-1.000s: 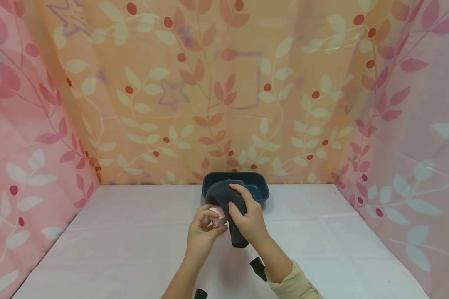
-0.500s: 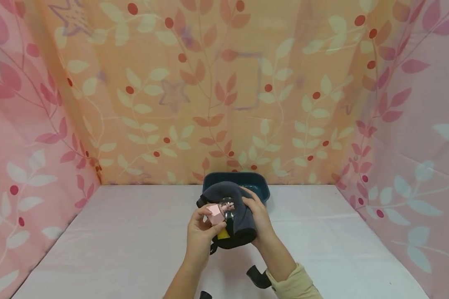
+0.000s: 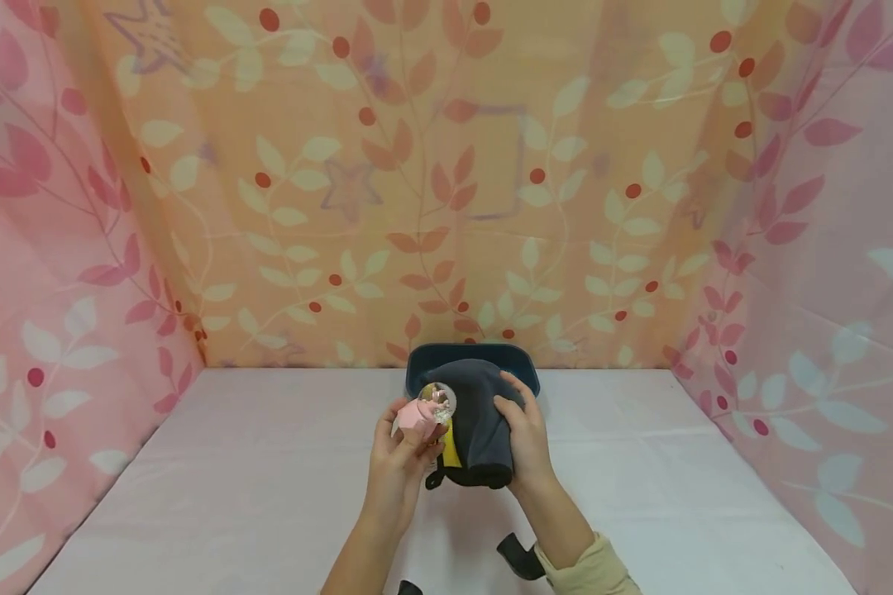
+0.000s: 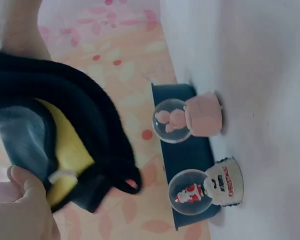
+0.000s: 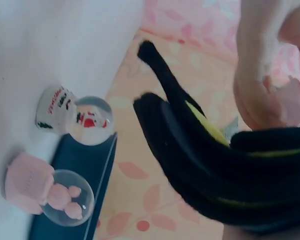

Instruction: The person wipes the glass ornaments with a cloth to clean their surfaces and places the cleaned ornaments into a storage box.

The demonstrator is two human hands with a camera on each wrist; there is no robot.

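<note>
My left hand (image 3: 393, 475) holds a small pink snow globe (image 3: 420, 417) by its base, the clear dome tilted up and to the right. Beside it, my right hand (image 3: 530, 446) grips a thick folded cloth (image 3: 485, 426), dark grey with black edges, a yellow inner side and a small black hanging loop. The cloth is held up above the table, just right of the globe, and overlaps the tray in the head view. The left wrist view has only the pink edge of the held globe at the lower left.
A dark blue tray (image 3: 527, 364) sits at the table's back, by the patterned curtain (image 3: 387, 248). Before it, both wrist views have another pink snow globe (image 4: 205, 115) and a white-based Santa snow globe (image 4: 225, 182), hidden in the head view.
The pink globe has turned so its dome points up and has come away from the cloth leftward. My right hand and the cloth have shifted right, and the cloth's yellow side has come into view.
</note>
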